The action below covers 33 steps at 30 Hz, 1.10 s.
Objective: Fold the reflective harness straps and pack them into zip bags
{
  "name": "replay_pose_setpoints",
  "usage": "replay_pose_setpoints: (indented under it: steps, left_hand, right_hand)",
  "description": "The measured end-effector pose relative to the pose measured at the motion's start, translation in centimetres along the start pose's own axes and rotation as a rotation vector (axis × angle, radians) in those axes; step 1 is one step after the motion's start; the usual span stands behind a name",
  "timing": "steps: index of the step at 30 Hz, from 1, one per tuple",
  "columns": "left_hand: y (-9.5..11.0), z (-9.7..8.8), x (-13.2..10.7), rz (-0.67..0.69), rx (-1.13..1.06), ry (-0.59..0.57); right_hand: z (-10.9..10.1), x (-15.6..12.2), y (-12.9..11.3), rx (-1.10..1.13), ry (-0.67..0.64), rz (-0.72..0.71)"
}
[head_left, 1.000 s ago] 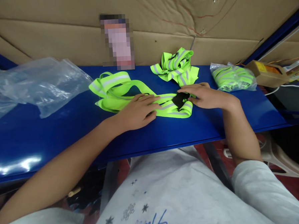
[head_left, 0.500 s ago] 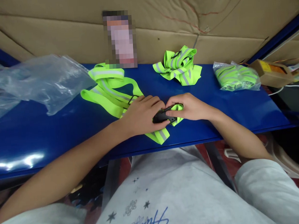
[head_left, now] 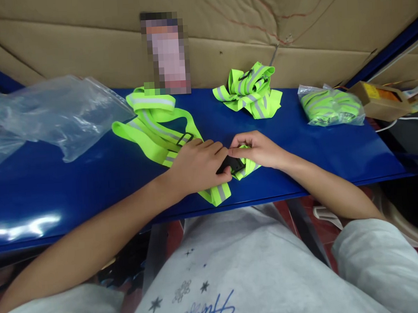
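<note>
A neon-green reflective strap harness (head_left: 151,127) with grey stripes lies spread on the blue table (head_left: 73,182). Its near end carries a black plastic buckle (head_left: 232,164). My left hand (head_left: 195,166) is closed over the strap and one side of the buckle. My right hand (head_left: 257,149) pinches the other side, fingers curled round the strap end. The two hands meet fingertip to fingertip at the table's middle, close to its front edge. A strap tail (head_left: 218,193) sticks out below my left hand.
A second bundled green harness (head_left: 251,91) lies at the back centre. A bagged one (head_left: 328,106) sits to the right, beside a cardboard box (head_left: 381,98). Crumpled clear plastic bags (head_left: 49,113) cover the left. Cardboard (head_left: 84,46) lines the back wall.
My hands pulled the strap end toward the table's front edge and came together on the black buckle. The harness loops shifted left and back.
</note>
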<state>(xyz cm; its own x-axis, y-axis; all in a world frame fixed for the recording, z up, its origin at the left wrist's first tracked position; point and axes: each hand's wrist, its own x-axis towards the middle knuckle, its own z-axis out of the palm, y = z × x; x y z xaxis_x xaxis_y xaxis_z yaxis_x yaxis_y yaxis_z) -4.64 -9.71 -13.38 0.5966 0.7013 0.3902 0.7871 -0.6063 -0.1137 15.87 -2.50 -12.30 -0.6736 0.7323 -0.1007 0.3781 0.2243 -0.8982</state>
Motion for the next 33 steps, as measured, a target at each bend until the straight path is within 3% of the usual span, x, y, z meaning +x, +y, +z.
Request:
replay_pose_setpoints:
  steps: [4,9,11,14,17,21,24,29,33]
  left_hand:
    - [0.1,-0.1,0.1,-0.024,0.000,0.008]
    - [-0.2,-0.6,0.6,-0.129,-0.049,-0.080]
    - [-0.9,-0.8,0.6,-0.184,-0.173,-0.139]
    - [-2.5,-1.4,0.7,-0.260,-0.537,-0.248]
    - [-4.3,-2.2,0.7,-0.320,-0.801,-0.260]
    - [-6.2,-2.9,0.7,-0.410,-1.049,-0.165]
    - [-7.2,-2.7,0.6,-0.483,-1.231,0.004]
    - [-8.2,-3.2,0.4,-0.474,-1.506,0.167]
    - [-9.6,-6.1,-0.8,-0.259,-1.658,0.328]
  right_hand:
    - [-0.4,0.1,0.0,-0.068,-0.004,-0.039]
    - [-1.6,-0.1,-0.6,-0.116,-0.017,-0.106]
    - [-2.3,-0.3,-0.8,-0.081,-0.025,-0.118]
    - [-3.5,-0.5,-1.0,-0.016,-0.002,-0.138]
    - [-4.8,-0.8,-0.9,0.036,0.049,-0.163]
    - [-6.7,-0.8,-0.3,0.110,0.259,-0.238]
    - [-7.8,-0.3,0.6,0.203,0.397,-0.276]
    - [-8.7,0.1,1.4,0.258,0.289,-0.237]
    - [-10.0,-1.2,0.5,0.279,0.330,-0.320]
